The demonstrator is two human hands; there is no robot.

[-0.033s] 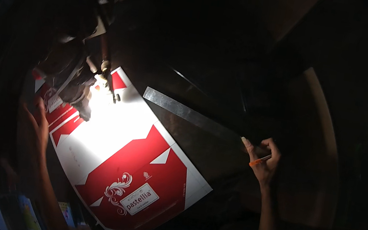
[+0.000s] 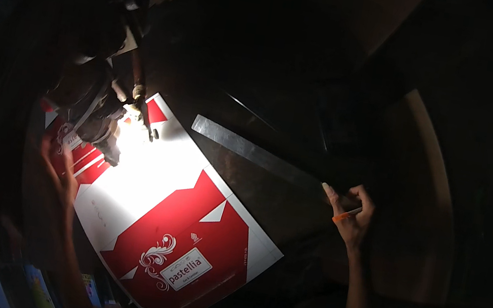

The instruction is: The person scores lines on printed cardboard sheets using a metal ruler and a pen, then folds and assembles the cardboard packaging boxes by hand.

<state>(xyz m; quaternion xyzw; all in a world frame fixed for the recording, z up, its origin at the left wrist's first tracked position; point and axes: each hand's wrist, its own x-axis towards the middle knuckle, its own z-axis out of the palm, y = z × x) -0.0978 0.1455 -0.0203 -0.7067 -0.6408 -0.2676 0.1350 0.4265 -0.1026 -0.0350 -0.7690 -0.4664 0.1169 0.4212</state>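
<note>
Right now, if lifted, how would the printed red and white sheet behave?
The printed sheet is probably stiff, as its long right edge runs straight. It looks thin, so likely light for its size. It might catch, since a dark machine part overhangs its upper end.

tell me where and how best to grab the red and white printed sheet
Probably by its white right-hand corner, coming from the right, thumb above and fingers below if the edge lifts. The red-and-white printed sheet looks thin and lies flat; that corner juts toward the right hand, while the dark machine part overhangs the upper-left end.
</note>
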